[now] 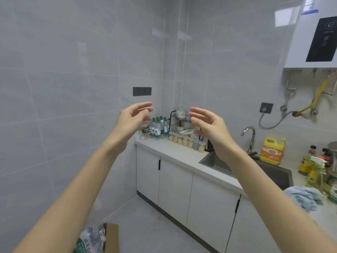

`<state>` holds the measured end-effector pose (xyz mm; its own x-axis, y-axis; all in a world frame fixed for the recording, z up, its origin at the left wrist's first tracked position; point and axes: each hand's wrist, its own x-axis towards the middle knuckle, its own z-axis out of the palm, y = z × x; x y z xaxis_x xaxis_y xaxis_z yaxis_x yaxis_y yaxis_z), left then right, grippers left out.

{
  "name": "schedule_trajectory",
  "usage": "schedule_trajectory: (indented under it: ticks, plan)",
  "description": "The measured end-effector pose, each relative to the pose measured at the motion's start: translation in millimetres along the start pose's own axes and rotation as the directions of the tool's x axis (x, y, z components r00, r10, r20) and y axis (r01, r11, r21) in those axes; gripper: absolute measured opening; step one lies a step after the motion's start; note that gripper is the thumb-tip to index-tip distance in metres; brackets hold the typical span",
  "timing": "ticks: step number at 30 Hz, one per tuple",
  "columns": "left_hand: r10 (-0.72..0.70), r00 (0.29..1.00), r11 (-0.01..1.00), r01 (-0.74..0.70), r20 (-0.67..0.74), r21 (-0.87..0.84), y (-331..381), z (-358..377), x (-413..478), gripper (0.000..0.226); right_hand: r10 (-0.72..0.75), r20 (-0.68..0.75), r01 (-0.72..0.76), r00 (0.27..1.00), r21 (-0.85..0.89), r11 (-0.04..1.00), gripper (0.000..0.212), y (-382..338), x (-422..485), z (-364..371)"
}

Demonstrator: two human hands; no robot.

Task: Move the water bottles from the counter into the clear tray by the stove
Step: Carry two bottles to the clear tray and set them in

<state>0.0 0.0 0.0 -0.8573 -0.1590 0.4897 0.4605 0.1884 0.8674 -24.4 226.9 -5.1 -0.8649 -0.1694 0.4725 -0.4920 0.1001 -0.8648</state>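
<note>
Hovering empty, fingers loosely spread: my left hand [131, 119], right hand [209, 125] | bottles [157, 127] crowd counter [175, 156] wall corner, jars [186, 140] beside | bottle count partly hidden

A sink [273, 177] is set into the pale surface [175, 152]. Water bottles [156, 127] stand farthest from the sink, a dish rack [179, 118] and jars [185, 140] nearer it, a yellow jug [271, 152] just behind it.

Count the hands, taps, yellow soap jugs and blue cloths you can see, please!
Hands, left hand and right hand: 2
tap: 1
yellow soap jug: 1
blue cloth: 1
Total: 5
</note>
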Motion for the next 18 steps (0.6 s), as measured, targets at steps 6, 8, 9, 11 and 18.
schedule_trajectory:
  ticks: [6, 8, 9, 11, 18]
  plan:
    - [-0.051, 0.998, 0.998, 0.050, 0.030, 0.047, -59.8, -14.4, 87.9, 0.024, 0.024, 0.001, -0.024, 1.000, -0.019, 1.000, 0.034, 49.5, 84.9, 32.9]
    - [-0.062, 0.998, 0.997, 0.060, 0.031, 0.047, -76.8, -17.3, 113.4, 0.024, 0.035, -0.005, -0.035, 0.999, -0.006, 0.999, 0.034, 64.5, 110.8, 41.2]
    - [-0.067, 0.997, 0.997, 0.066, 0.034, 0.048, -89.7, -18.6, 132.1, 0.024, 0.037, -0.011, -0.037, 0.999, -0.003, 0.999, 0.034, 76.3, 129.7, 46.2]
    - [-0.087, 0.996, 0.995, 0.085, 0.033, 0.057, -109.9, -19.7, 160.5, 0.024, 0.042, -0.030, -0.042, 0.999, 0.003, 0.999, 0.032, 93.4, 157.8, 53.3]
    - [-0.148, 0.988, 0.986, 0.144, 0.046, 0.090, -174.1, -15.4, 242.4, 0.028, 0.045, -0.048, -0.047, 0.998, -0.038, 0.998, 0.026, 151.7, 239.6, 74.8]
